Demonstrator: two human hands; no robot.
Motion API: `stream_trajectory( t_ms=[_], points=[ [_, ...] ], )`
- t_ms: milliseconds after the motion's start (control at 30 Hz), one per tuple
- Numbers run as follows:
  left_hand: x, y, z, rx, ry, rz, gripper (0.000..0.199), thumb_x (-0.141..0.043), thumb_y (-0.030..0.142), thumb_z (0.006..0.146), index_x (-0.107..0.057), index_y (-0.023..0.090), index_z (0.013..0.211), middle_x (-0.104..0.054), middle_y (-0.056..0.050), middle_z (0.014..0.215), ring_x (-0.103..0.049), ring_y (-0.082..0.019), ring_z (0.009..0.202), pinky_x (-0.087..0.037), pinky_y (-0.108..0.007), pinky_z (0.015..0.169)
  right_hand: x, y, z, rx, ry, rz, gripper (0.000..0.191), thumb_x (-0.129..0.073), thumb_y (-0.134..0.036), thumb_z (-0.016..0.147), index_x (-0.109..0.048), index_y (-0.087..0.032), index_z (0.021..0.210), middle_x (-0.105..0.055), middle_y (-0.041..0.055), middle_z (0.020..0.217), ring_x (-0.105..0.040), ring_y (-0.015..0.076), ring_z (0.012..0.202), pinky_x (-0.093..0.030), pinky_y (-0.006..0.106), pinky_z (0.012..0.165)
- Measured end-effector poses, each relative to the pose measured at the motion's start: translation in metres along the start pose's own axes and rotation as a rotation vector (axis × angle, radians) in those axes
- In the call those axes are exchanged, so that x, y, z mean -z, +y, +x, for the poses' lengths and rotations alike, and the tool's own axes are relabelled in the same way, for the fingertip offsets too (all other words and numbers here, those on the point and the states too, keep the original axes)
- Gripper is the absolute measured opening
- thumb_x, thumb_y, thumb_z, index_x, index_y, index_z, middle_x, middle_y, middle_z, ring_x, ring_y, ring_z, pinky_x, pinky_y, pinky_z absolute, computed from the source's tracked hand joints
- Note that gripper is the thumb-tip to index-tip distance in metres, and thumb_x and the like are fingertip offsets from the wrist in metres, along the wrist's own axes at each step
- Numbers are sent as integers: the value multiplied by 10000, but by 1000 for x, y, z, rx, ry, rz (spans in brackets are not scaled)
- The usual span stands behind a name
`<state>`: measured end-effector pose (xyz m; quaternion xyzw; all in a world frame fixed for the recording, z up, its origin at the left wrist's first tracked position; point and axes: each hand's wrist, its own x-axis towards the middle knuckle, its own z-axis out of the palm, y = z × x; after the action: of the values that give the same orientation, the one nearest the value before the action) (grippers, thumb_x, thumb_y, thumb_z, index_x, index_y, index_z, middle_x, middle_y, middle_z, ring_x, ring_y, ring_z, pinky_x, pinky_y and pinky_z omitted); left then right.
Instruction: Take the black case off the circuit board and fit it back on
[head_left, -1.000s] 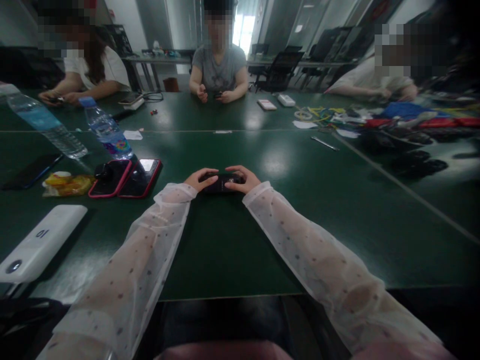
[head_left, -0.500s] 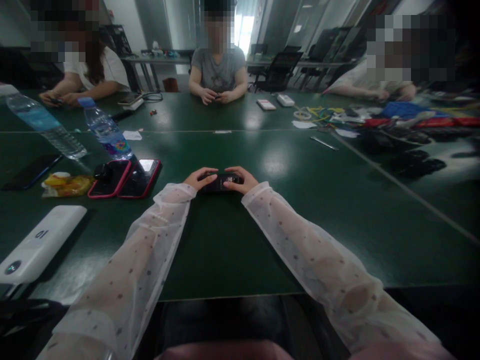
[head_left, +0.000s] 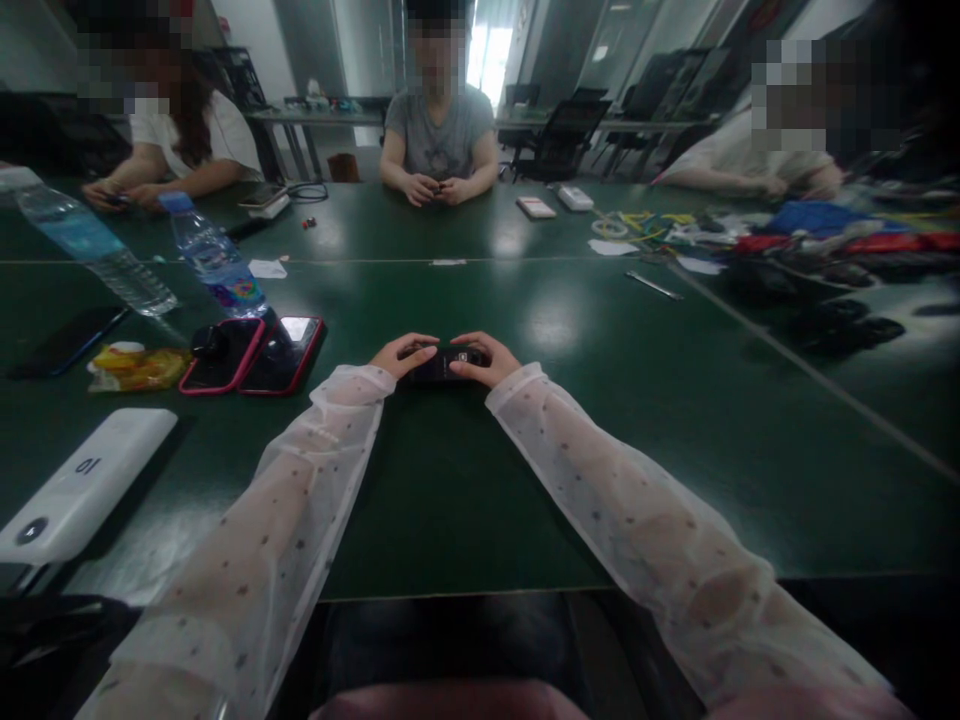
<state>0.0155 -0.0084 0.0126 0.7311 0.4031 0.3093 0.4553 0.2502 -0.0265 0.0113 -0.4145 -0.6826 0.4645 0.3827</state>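
A small black rectangular device (head_left: 441, 368) with a small pale marking near its right end is held level, just above or on the green table; I cannot tell which. My left hand (head_left: 400, 357) closes around its left end, thumb on the near face and fingers along the far edge. At the right end, my right hand (head_left: 489, 359) grips it the same way, its thumb beside the pale marking. Sheer white dotted sleeves cover both forearms. The device's far side is hidden by my fingers.
To the left stand two water bottles (head_left: 217, 262), two red-edged phones (head_left: 281, 357), a yellow packet (head_left: 139, 368) and a white power bank (head_left: 94, 480). Cables (head_left: 637, 228) and a metal tool (head_left: 654, 286) lie right. Three people sit around the green table (head_left: 450, 500).
The whole view has shifted very slightly. Both hands keep the same grip on the black device.
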Motion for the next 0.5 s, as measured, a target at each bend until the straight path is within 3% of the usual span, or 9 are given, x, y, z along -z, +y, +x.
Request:
stream_trajectory(
  t_ms=[167, 333, 500],
  points=[
    [-1, 3, -2, 7, 7, 22, 672, -546, 669, 827, -583, 160, 1264, -646, -121, 1196, -584, -279, 1148, -414, -437, 1014, 1, 2, 2, 17, -4, -20, 504, -795, -452, 665, -597, -226, 1069, -676, 70, 1082, -659, 249, 1041, -492, 500, 980],
    [1, 4, -2, 14, 48, 51, 682, -376, 719, 878, -638, 191, 1222, -600, -109, 1310, -526, -298, 1235, -356, -459, 1074, 3, 6, 3, 8, -7, -33, 498, -792, -466, 675, -598, -241, 1074, -666, 63, 1104, -651, 245, 1056, -487, 515, 994],
    [0, 1, 0, 132, 49, -59, 765, -347, 772, 849, -642, 187, 1245, -656, -132, 1212, -591, -306, 1152, -409, -473, 1021, 5, 3, 1, -47, -25, -67, 500, -780, -474, 692, -593, -259, 1102, -643, 63, 1150, -628, 252, 1101, -483, 534, 993]
  ],
)
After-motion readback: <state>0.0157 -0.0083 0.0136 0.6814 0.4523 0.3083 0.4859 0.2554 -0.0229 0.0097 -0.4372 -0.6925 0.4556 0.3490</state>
